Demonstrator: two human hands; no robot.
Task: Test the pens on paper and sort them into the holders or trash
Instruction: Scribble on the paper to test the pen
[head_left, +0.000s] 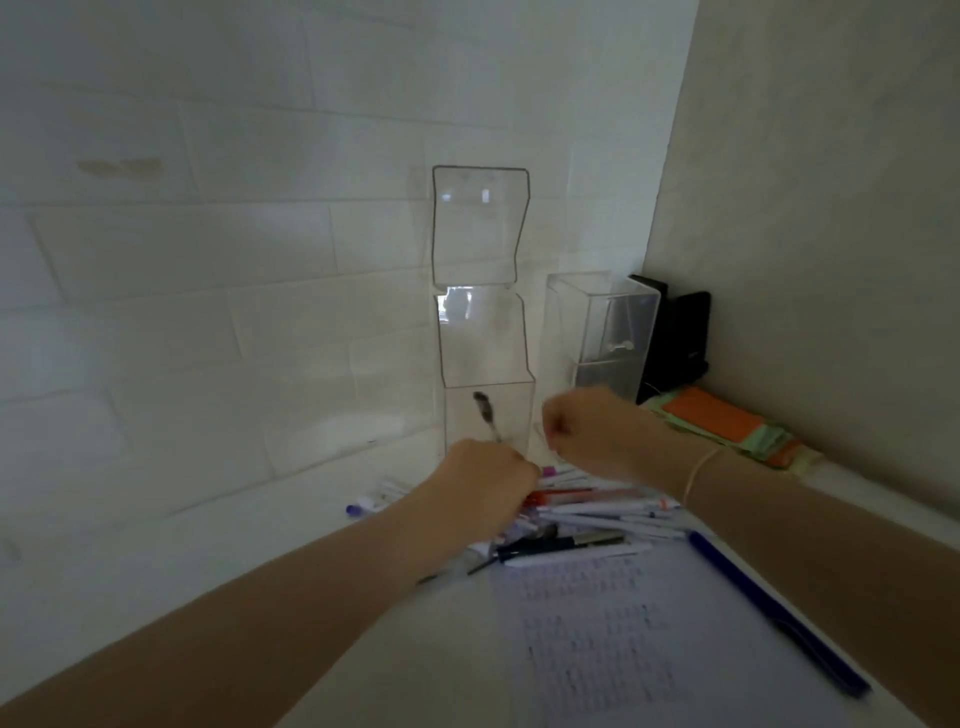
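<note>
Orange and green sticky notes (727, 423) (stacked) beside a black stand (680, 332).

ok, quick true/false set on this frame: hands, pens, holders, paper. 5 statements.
1. The left hand holds a slim pen with a dark tip in its grip. True.
2. The tall clear acrylic stepped holder is full of pens. False: no pens show inside it.
3. A pile of mixed white, red and black pens lies on the desk beyond the lined written-on paper. True.
4. The long blue pen stands in the clear rectangular box. False: it lies flat along the paper's right edge.
5. The right hand lies flat on the paper. False: it is curled, raised above the pile.
</note>
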